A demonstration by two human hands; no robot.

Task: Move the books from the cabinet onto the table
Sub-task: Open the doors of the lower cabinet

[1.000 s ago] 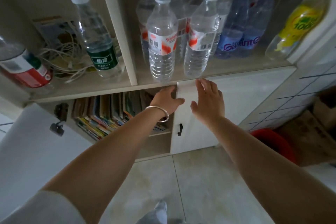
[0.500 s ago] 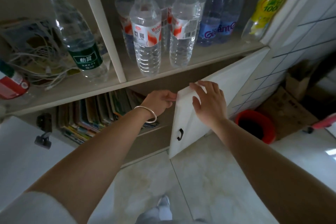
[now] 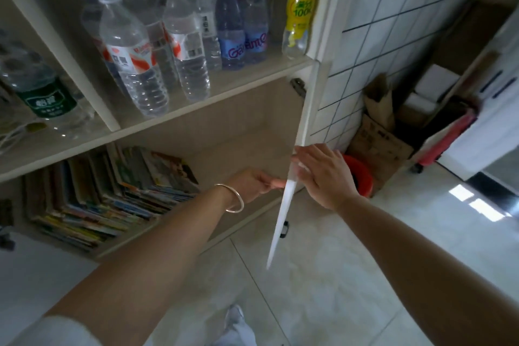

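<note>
With the left hand [image 3: 252,184] pinching the cabinet door [image 3: 283,205] edge and the right hand [image 3: 323,174] flat against it, the door may swing back, blocking the books [image 3: 112,194] at 9 o'clock.

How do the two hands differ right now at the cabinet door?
The left hand is inside the cabinet opening, its fingers curled against the inner side of the door; the right hand is outside, fingers straight and spread against the outer face. The left wrist wears a metal bangle; the right wrist is bare. The left hand sits lower than the right. Both touch the door near its free edge, and neither touches the books.
</note>
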